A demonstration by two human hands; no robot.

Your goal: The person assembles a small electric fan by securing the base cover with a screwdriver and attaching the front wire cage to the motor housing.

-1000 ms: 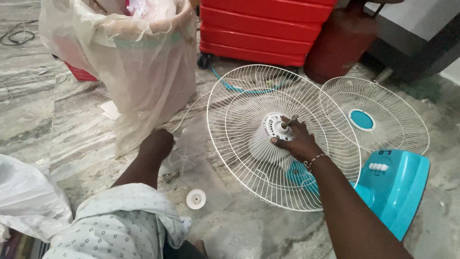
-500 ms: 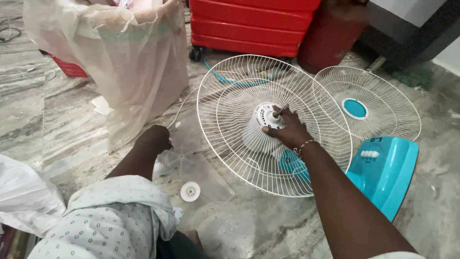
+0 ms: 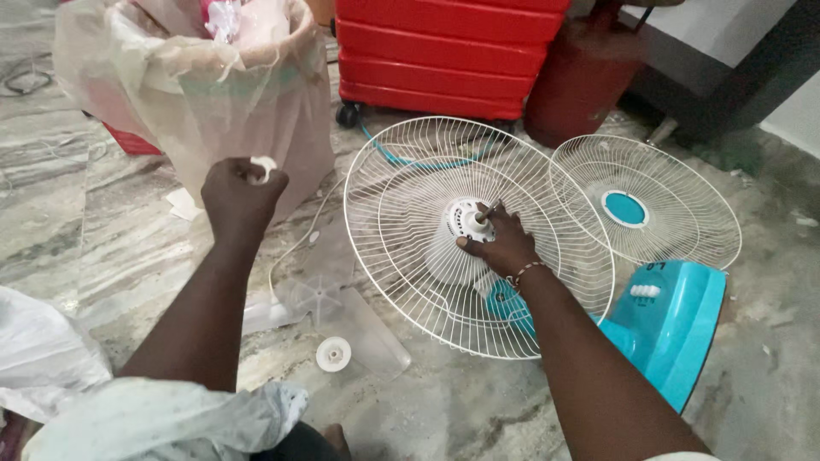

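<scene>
Left hand fisted around a small white ring — right hand (fingers curled) at the rear grille hub.

Right hand pressed on white motor hub inside rear fan guard; left hand raised, gripping small white part, possibly a nut; clear blade on floor.
</scene>
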